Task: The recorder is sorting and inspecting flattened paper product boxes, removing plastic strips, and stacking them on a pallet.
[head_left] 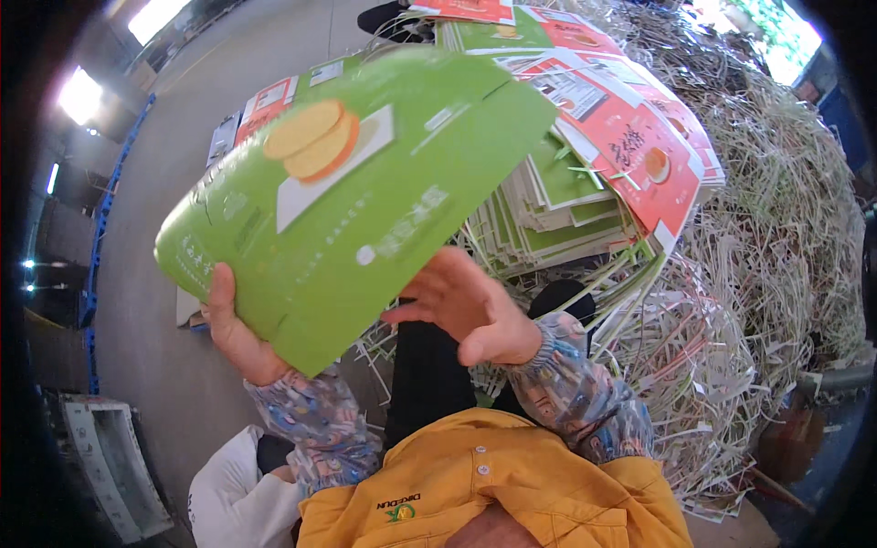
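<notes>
Plainly, a green sheet [347,219] is held up slantwise before the body, over the floor and partly in front of the stacked sheets. Its glossy face is printed with yellow, orange-edged round slices on a white slanted panel, and with small white lettering; its left end is bent in a soft curve. The lower left edge is clamped by the fingers of the left hand [239,333], the thumb being laid on the printed face. The fingers of the right hand [475,306] are held apart and curved near the lower right edge; whether it is touched cannot be told. Beyond, green and red sheets are piled in a stack [557,219], bordered on the right by a large heap of paper strips [767,247]. The grey floor [151,301] is edged at left by a blue strip [100,237], and light is let in through bright openings [80,96]
</notes>
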The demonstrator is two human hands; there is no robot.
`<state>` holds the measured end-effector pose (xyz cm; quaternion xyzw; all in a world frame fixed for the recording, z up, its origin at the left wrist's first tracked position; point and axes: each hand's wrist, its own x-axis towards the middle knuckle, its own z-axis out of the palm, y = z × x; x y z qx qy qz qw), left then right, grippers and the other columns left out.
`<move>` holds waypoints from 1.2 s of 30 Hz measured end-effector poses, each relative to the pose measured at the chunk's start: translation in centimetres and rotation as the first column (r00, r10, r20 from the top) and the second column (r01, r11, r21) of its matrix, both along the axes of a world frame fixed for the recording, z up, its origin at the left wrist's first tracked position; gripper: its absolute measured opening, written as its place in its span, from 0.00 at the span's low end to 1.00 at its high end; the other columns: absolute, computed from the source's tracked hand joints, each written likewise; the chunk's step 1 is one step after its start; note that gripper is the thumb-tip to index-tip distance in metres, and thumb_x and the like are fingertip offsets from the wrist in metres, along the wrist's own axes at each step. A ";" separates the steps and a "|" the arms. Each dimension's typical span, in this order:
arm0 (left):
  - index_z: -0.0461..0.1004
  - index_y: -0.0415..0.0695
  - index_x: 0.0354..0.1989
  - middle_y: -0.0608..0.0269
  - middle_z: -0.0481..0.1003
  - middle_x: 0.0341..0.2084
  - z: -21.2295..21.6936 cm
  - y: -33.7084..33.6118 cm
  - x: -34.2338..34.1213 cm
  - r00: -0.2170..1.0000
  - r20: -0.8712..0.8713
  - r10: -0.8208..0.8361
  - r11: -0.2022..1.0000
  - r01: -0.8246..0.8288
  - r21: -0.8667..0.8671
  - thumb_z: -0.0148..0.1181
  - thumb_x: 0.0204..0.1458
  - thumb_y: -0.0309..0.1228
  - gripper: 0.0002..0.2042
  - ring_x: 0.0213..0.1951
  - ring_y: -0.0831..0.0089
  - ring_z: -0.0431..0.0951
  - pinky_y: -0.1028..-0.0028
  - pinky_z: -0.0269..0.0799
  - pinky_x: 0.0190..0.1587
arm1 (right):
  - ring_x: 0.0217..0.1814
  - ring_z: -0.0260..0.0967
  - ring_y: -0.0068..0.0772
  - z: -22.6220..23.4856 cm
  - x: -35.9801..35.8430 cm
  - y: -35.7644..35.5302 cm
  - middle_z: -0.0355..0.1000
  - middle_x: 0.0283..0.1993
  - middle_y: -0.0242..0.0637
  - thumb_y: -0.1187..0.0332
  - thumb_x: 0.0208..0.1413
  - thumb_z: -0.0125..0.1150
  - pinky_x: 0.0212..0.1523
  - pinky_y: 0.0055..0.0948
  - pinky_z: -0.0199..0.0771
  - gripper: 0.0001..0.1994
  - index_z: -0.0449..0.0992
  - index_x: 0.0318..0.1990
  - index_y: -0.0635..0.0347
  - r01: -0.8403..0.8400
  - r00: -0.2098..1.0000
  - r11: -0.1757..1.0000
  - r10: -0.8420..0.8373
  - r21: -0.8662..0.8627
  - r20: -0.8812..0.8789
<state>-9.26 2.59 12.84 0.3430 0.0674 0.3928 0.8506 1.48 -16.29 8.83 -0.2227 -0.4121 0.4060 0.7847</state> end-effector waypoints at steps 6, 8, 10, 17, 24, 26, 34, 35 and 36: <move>0.62 0.39 0.50 0.52 0.69 0.41 1.3 -8.0 4.9 0.993 0.040 0.114 0.994 -0.114 -0.002 0.57 0.44 0.24 0.22 0.39 0.63 0.73 0.65 0.72 0.41 | 0.62 0.50 0.43 2.6 0.3 -5.4 0.49 0.62 0.38 0.53 0.48 0.55 0.57 0.47 0.53 0.35 0.48 0.60 0.54 0.430 0.903 0.863 -0.405 0.267 -0.144; 0.63 0.40 0.48 0.54 0.70 0.39 -0.2 -10.8 6.6 0.997 -0.007 0.077 0.997 -0.077 0.006 0.59 0.42 0.24 0.22 0.37 0.64 0.73 0.66 0.73 0.39 | 0.60 0.52 0.40 2.1 0.4 -7.4 0.54 0.59 0.38 0.57 0.51 0.52 0.57 0.45 0.54 0.28 0.53 0.58 0.56 0.596 0.803 0.761 -0.564 0.257 -0.192; 0.65 0.41 0.44 0.59 0.71 0.37 -2.2 -13.5 8.3 0.978 -0.038 -0.203 0.975 0.199 -0.099 0.58 0.43 0.23 0.18 0.35 0.68 0.74 0.69 0.73 0.37 | 0.57 0.56 0.39 -0.5 0.8 -9.9 0.57 0.57 0.39 0.59 0.52 0.52 0.56 0.43 0.56 0.26 0.55 0.57 0.57 0.722 0.686 0.676 -0.671 0.149 -0.282; 0.65 0.40 0.44 0.60 0.71 0.37 -14.4 -21.5 13.8 0.758 -0.163 -0.632 0.767 0.581 -0.270 0.54 0.47 0.23 0.14 0.38 0.70 0.73 0.73 0.71 0.39 | 0.41 0.68 0.33 -10.6 4.0 -16.6 0.68 0.45 0.38 0.69 0.51 0.52 0.42 0.32 0.70 0.17 0.64 0.48 0.61 0.853 0.101 0.199 -0.970 -0.483 -0.221; 0.55 0.41 0.51 0.64 0.65 0.43 -15.1 -17.5 14.5 0.696 -0.510 -0.505 0.807 0.591 0.008 0.55 0.46 0.26 0.23 0.42 0.70 0.68 0.72 0.66 0.43 | 0.40 0.67 0.32 -10.2 3.9 -20.6 0.66 0.41 0.37 0.76 0.45 0.55 0.39 0.31 0.71 0.18 0.63 0.46 0.62 0.785 0.022 0.087 -0.994 -0.614 -0.111; 0.52 0.36 0.50 0.55 0.63 0.41 -14.6 -13.2 17.1 0.894 -0.350 0.280 0.700 0.059 0.712 0.58 0.38 0.27 0.29 0.44 0.67 0.62 0.68 0.57 0.49 | 0.41 0.67 0.32 -9.8 3.6 -21.6 0.66 0.42 0.37 0.76 0.46 0.54 0.40 0.31 0.71 0.18 0.63 0.47 0.62 0.791 0.004 0.073 -0.994 -0.608 -0.113; 0.65 0.38 0.43 0.52 0.66 0.42 -7.4 -5.0 27.7 0.810 -0.164 0.562 -0.033 0.221 0.975 0.57 0.41 0.38 0.22 0.49 0.60 0.63 0.66 0.57 0.51 | 0.43 0.67 0.36 -10.9 1.0 -25.0 0.67 0.45 0.39 0.70 0.48 0.52 0.44 0.34 0.69 0.17 0.64 0.48 0.62 0.692 0.049 0.392 -0.864 -0.607 -0.502; 0.65 0.38 0.43 0.52 0.66 0.42 -7.6 -4.3 29.4 0.812 -0.163 0.560 -0.032 0.218 0.975 0.57 0.41 0.38 0.22 0.49 0.60 0.63 0.66 0.57 0.51 | 0.43 0.67 0.36 -11.4 1.2 -25.2 0.67 0.44 0.38 0.69 0.49 0.52 0.44 0.35 0.69 0.17 0.64 0.47 0.62 0.691 0.068 0.398 -0.867 -0.603 -0.494; 0.64 0.36 0.44 0.50 0.67 0.41 -8.6 -3.2 31.0 0.801 -0.261 0.539 -0.024 0.324 0.946 0.58 0.40 0.41 0.25 0.48 0.59 0.65 0.67 0.59 0.49 | 0.43 0.67 0.36 -12.2 1.5 -25.3 0.68 0.44 0.38 0.67 0.49 0.52 0.45 0.36 0.68 0.16 0.65 0.46 0.62 0.685 0.096 0.413 -0.867 -0.600 -0.488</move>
